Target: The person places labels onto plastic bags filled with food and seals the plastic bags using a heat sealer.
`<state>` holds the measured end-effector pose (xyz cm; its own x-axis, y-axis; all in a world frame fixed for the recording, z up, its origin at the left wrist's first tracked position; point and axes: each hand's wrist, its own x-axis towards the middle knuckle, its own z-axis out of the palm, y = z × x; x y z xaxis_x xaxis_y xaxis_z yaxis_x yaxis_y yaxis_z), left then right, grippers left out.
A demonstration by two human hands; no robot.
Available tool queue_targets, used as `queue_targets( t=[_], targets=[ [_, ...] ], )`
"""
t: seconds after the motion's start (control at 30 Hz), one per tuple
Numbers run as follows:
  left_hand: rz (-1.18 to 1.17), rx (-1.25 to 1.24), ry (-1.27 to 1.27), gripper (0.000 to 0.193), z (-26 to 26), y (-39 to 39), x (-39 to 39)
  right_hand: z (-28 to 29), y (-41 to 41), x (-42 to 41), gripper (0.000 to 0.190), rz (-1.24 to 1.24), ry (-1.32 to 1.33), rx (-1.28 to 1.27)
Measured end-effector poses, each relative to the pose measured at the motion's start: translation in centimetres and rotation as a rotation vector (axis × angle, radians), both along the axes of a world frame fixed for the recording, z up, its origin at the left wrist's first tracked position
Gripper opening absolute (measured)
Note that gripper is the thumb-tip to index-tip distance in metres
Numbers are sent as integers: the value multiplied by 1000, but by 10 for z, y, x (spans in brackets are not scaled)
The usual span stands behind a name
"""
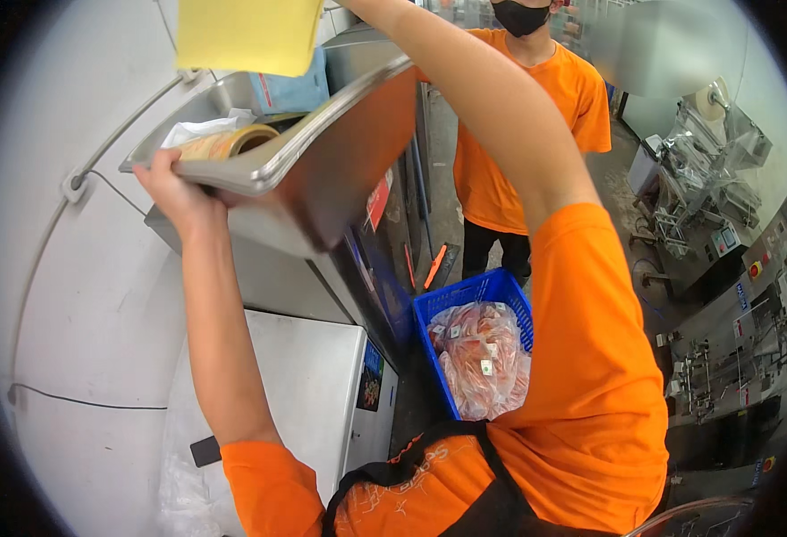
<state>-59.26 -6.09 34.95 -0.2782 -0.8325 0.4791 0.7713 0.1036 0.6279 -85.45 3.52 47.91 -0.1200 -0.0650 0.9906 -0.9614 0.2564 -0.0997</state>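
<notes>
My left hand (pixel 182 191) grips the near left corner of a deep stainless steel pan (pixel 259 176), raised and tilted above a steel cabinet. The pan holds a roll of tape or film (pixel 215 144) with a wide core and crumpled white paper or plastic (pixel 209 126). A pale blue package (pixel 290 90) shows behind them; whether it lies in the same pan is unclear. Yellow sheets (pixel 249 33) hang over the pan's far side at the top edge. My right arm reaches up past the top edge, so my right hand is out of view.
A co-worker in an orange shirt (pixel 547 101) stands ahead, beyond a blue plastic crate (pixel 440 295) of bagged reddish goods (pixel 480 356). Below the pan is a white chest freezer (pixel 299 362) bearing a dark phone-like object (pixel 205 452). Cables run along the left wall; machines (pixel 729 362) stand at right.
</notes>
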Motion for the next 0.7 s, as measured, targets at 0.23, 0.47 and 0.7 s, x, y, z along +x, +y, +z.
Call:
queue_targets(
  t=[0.23, 0.47, 0.7],
  targets=[
    [118, -88, -307, 99, -5, -59, -18, -21, 37, 128, 29, 443, -118, -350],
    [-40, -176, 372, 70, -2, 65, 105, -108, 30, 236, 16, 94, 871, -136],
    [167, 112, 15, 50, -126, 19, 310, -213, 10, 351, 65, 1067, 475, 807]
  ],
)
